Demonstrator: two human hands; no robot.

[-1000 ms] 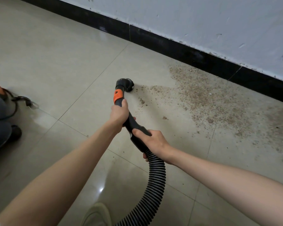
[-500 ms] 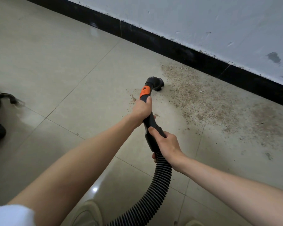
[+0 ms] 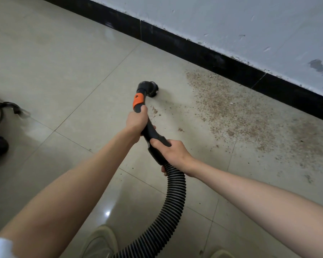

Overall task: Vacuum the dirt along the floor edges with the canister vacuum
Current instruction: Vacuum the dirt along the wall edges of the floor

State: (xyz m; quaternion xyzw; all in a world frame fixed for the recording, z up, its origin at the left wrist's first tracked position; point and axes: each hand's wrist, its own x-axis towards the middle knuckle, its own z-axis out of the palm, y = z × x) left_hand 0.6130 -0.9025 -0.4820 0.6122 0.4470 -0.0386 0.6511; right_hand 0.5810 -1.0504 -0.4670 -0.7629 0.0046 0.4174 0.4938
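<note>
A black vacuum nozzle point(image 3: 147, 89) with a round brush head sits on the beige tiled floor, just left of a wide patch of brown dirt point(image 3: 237, 112) that runs along the black baseboard point(image 3: 222, 62). My left hand point(image 3: 136, 121) grips the black wand right below its orange collar point(image 3: 138, 100). My right hand point(image 3: 172, 151) grips the handle lower down, where the ribbed black hose point(image 3: 172, 200) begins. The hose curves down to the bottom edge of the view. A few loose crumbs point(image 3: 180, 129) lie near the wand.
The canister vacuum's body and cord point(image 3: 0, 116) show partly at the left edge. My shoes point(image 3: 99, 243) are at the bottom, close to the hose. A white scuffed wall point(image 3: 231, 25) rises above the baseboard. The tiles to the left are bare.
The nozzle went right toward the dirt patch, then drew back left a little. Some of the scattered dirt at the patch's left side is gone. Both hands kept their grip.
</note>
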